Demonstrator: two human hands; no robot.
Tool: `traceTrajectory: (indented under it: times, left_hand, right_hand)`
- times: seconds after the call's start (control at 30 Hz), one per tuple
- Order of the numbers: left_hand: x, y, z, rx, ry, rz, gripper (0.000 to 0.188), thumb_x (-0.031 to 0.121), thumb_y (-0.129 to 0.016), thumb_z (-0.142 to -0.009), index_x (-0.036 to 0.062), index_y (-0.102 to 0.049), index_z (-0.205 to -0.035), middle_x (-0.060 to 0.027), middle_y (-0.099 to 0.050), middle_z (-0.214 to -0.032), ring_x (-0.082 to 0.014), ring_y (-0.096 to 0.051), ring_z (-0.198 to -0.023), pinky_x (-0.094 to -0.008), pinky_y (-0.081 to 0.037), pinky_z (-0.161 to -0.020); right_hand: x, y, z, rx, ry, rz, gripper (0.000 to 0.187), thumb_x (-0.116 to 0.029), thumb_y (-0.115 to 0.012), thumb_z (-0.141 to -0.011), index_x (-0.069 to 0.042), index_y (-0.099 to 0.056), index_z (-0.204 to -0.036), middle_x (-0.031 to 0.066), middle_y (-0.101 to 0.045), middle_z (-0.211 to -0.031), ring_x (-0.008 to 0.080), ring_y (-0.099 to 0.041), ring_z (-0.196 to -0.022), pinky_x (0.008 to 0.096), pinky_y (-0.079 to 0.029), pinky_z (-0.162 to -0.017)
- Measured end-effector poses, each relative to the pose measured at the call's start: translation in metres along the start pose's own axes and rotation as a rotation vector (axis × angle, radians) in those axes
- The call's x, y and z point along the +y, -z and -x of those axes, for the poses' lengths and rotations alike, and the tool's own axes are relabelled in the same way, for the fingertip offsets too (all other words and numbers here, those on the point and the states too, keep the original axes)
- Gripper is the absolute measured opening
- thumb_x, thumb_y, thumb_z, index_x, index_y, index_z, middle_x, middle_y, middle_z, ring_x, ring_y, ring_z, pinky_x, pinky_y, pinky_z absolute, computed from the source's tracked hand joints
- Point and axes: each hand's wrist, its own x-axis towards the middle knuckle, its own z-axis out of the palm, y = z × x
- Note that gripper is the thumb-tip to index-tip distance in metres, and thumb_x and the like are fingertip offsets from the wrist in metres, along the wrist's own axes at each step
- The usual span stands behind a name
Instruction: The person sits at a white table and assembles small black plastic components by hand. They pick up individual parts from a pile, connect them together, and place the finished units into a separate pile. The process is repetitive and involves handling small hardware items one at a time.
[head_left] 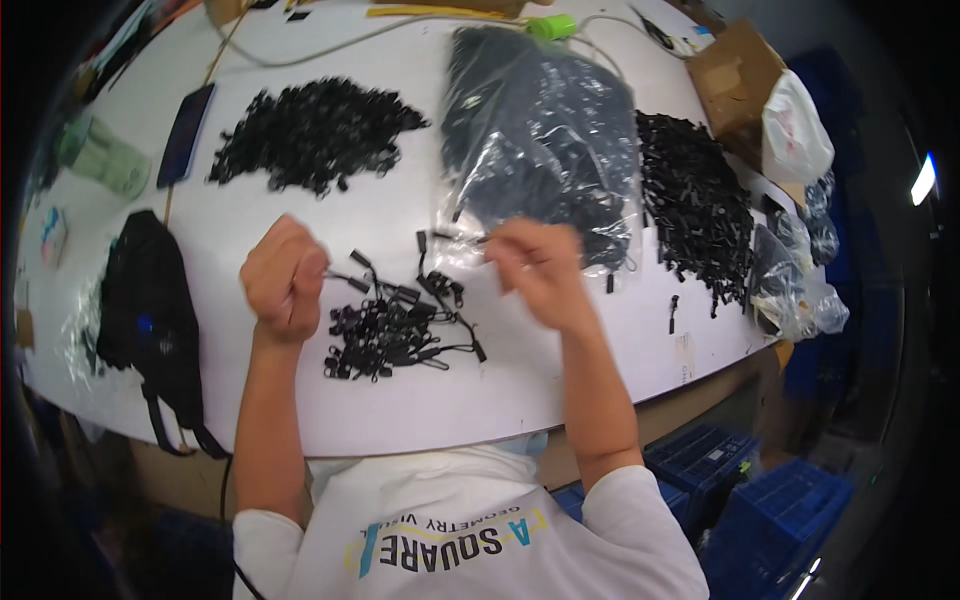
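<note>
My left hand (285,278) is closed above the white table, fingers curled in. A thin black cord with a dark end piece (357,284) runs out from its fingertips. Across from it, my right hand (538,268) pinches a black cord pull (440,236) that points left; motion blurs the fingers a little. Between and below the hands lies a small pile of black cord pulls (385,335), looped cords with slim end pieces. Some of these cords stretch out from the pile towards the right hand. Exactly what sits inside the left fingers is hidden.
Behind lie a heap of small black pieces (315,130) and a transparent bag of dark pieces (545,130). More slim black pieces (695,200) are heaped right, near a cardboard box (735,75). Left are a phone (187,135), a bottle (105,158) and a black bag (150,310).
</note>
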Motion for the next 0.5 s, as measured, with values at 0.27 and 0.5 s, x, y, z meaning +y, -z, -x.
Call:
traceTrajectory:
  times: [0.27, 0.5]
  left_hand:
    - [-0.008, 0.023, 0.007, 0.003, 0.287, -0.158, 0.030, 0.016, -0.051, -0.094, -0.0021, -0.055, -0.070, -0.0074, -0.050, -0.057, -0.0137, -0.044, -0.047, -0.0260, -0.034, -0.047]
    - [-0.019, 0.022, 0.013, 0.146, 0.287, -0.154, 0.038, 0.020, -0.044, -0.097, -0.0018, -0.054, -0.068, 0.0005, -0.038, -0.051, -0.0054, -0.030, -0.046, -0.0245, -0.023, -0.045]
  right_hand:
    - [0.026, 0.067, 0.006, 0.818, -0.083, -0.170, 0.042, -0.035, -0.041, -0.094, 0.002, -0.062, -0.093, 0.0076, -0.053, -0.058, 0.0149, -0.045, -0.044, 0.0258, -0.040, -0.046]
    - [-0.013, -0.062, 0.012, -0.344, 0.017, 0.967, 0.043, -0.044, -0.068, -0.079, -0.003, -0.053, -0.075, 0.0086, -0.057, -0.060, 0.0244, -0.056, -0.048, 0.0347, -0.043, -0.048]
